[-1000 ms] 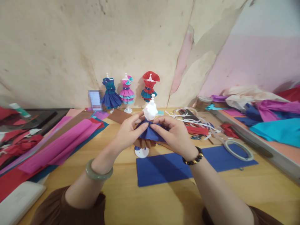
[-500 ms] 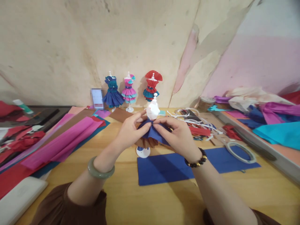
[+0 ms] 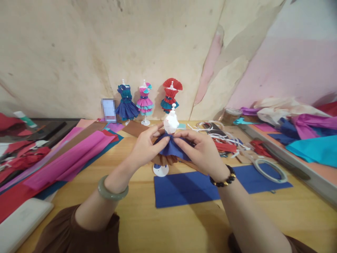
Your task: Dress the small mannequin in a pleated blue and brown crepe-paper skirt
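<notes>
A small white dress form (image 3: 171,123) on a round white base stands in front of me. Dark blue paper (image 3: 172,149) wraps its waist like a skirt, over a brown ruffled layer (image 3: 165,160). My left hand (image 3: 147,146), a green bangle at its wrist, pinches the blue paper at the waist with the thumb in front. From the other side, my right hand (image 3: 198,149), wearing a beaded bracelet, grips the same paper between thumb and fingers. The fingers behind the form are partly hidden.
Three dressed miniature forms stand by the wall, among them a pink one (image 3: 144,102). Flat blue paper (image 3: 184,189) lies nearer me, with a hoop (image 3: 271,171) at right. Coloured sheets (image 3: 71,158) are at left, a white box-like object (image 3: 23,223) at lower left, white cords (image 3: 223,130) at right.
My right hand has shifted slightly right, its thumb now a little away from the left thumb. My left hand stays nearly in place at the waist.
</notes>
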The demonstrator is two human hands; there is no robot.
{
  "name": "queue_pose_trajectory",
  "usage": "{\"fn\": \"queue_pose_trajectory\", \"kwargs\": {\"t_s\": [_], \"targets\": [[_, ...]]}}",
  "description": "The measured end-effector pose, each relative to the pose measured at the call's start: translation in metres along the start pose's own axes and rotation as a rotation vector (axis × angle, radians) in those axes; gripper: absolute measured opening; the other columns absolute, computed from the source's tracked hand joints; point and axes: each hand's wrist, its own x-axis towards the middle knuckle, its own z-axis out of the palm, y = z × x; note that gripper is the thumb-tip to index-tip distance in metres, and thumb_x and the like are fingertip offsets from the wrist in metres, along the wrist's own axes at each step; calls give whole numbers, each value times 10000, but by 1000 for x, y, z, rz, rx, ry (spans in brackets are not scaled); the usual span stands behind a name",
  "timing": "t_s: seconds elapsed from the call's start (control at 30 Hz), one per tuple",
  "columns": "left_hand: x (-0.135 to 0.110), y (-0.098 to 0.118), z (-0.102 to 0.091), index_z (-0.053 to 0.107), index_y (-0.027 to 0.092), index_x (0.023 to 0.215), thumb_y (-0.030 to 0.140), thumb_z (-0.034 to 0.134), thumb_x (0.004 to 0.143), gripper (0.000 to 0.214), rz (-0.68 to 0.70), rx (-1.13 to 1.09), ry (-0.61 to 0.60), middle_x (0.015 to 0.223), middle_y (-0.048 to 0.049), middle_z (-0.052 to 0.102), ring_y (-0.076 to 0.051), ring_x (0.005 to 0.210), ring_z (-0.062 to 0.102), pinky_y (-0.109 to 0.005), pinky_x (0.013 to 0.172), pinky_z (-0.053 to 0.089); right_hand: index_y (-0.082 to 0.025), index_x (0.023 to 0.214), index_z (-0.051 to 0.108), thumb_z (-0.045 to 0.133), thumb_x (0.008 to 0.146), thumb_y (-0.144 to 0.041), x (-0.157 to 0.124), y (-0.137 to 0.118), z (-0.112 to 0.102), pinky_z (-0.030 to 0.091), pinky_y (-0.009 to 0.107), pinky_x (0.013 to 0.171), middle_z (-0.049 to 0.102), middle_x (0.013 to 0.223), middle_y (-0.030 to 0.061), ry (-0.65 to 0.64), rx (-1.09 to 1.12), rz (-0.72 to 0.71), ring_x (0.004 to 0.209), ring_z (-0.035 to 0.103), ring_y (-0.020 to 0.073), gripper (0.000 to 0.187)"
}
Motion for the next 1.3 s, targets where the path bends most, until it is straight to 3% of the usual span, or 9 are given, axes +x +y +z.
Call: {"fn": "queue_pose_trajectory", "kwargs": {"t_s": [0.43,0.7,1.0,1.3], "targets": [[0,-3,-3,577,158,1329,357,704,834,549,69,60,-22,1348,-144,646,-306,1239,615,-443,1078,470,-207,960,747,693,854,-227,0,0,-4,577,319,789,795,956,30,-10,-49,46,848,744,205,121],[1,-2,1,556,171,1325,222,721,760,591,125,37,-84,1361,-116,644,-296,1233,619,-433,1060,500,-186,918,732,674,842,-159,2,-2,-7,545,297,751,784,901,22,-48,-132,45,761,708,175,99],[-1,-4,-1,489,145,1399,277,694,798,648,50,5,-40,1408,-160,591,-319,1298,563,-452,1094,454,-183,873,720,665,874,-178,2,-3,-4,529,270,727,773,854,14,-37,-103,4,761,697,161,55],[-2,-2,-1,429,147,1469,262,647,842,674,49,-8,-49,1207,-128,712,-279,1151,656,-405,994,521,-193,915,735,672,870,-166,1,-3,-2,546,301,804,784,920,28,-19,-85,-37,844,722,181,82]]}}
